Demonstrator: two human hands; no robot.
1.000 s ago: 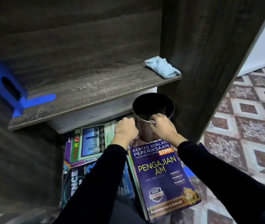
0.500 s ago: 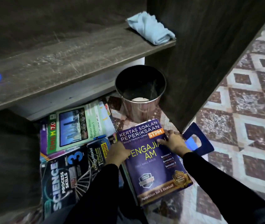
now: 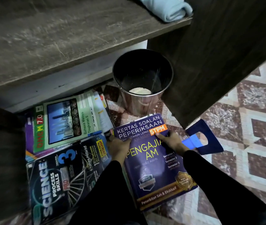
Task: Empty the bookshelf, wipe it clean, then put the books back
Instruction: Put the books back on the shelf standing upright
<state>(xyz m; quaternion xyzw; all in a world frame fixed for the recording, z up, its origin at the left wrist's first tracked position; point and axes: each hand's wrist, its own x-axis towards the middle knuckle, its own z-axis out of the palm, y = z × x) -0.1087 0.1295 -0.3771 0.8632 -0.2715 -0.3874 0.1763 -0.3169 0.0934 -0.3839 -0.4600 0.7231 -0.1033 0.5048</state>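
A purple book titled Pengajian AM point(image 3: 155, 172) lies on top of a stack on the floor. My left hand point(image 3: 118, 147) grips its left edge near the top. My right hand point(image 3: 172, 141) holds the book's right edge, with the thumb lying on the cover. To the left lie a green Bahasa Melayu book point(image 3: 67, 120) and a dark Science Process Skills book point(image 3: 60, 179). The dark wooden shelf board point(image 3: 60, 38) above is bare of books. A light blue cloth point(image 3: 169, 8) sits folded at its right end.
A shiny metal bin point(image 3: 142, 82) stands on the floor just beyond the purple book, beside the shelf's dark side panel point(image 3: 218, 54). A blue bookend point(image 3: 205, 138) lies on the patterned tile floor point(image 3: 250, 127) to the right.
Both hands left the metal bin and came down onto the purple book, taking hold of its two edges. The view has tilted down toward the floor.
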